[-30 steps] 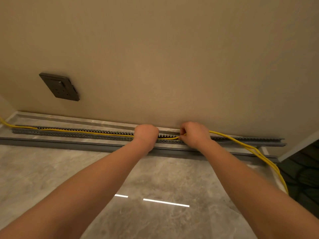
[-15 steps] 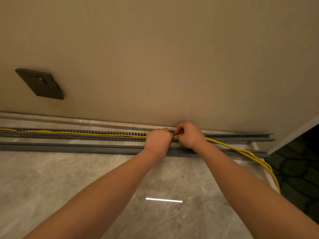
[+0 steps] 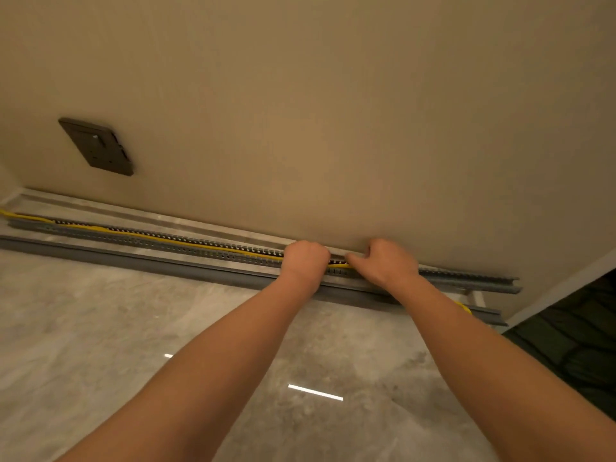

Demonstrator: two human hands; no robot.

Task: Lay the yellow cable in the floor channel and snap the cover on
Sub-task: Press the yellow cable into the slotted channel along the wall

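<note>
Along the wall, both hands' curled fingers pinch the thin yellow cable inside the slotted grey channel.

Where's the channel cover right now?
In the head view, the grey cover lies loose on the floor, parallel to and just in front of the slotted channel, not snapped on.

Cable in channel; cover in front.

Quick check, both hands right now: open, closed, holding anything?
Left hand: closed in a fist on the yellow cable at the channel.
Right hand: closed, pinching the same cable.
</note>
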